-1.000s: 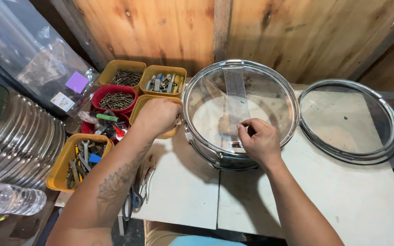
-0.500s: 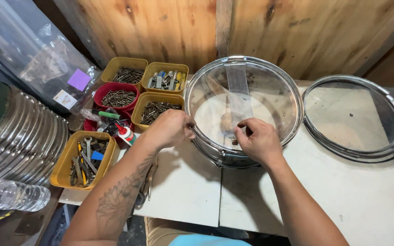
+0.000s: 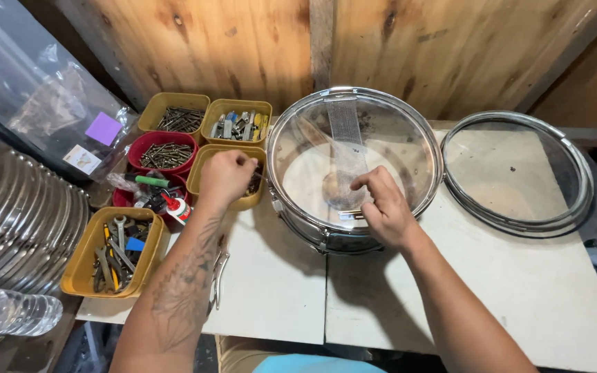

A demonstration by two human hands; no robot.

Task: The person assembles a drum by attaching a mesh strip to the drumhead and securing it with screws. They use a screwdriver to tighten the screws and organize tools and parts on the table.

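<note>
Yellow tray (image 3: 205, 160): left hand (image 3: 226, 176) closed inside; right hand (image 3: 383, 207) loosely curled on drum (image 3: 419, 148)

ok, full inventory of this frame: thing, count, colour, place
snare drum: 1, chrome shell, clear head, centre of the board
drum hoop with clear head: 1, chrome, lying right of the drum
yellow tubs: 4, holding screws, small metal parts and hand tools, left of the drum
red tubs: 2, the rear one holding screws, among the yellow tubs
pliers: 1, metal, on the board by the left forearm
plastic bag: 1, clear, far left
white board: worktop, in front of a wooden wall
left hand: over the near yellow tub of screws
right hand: on the drum's near rim
</note>
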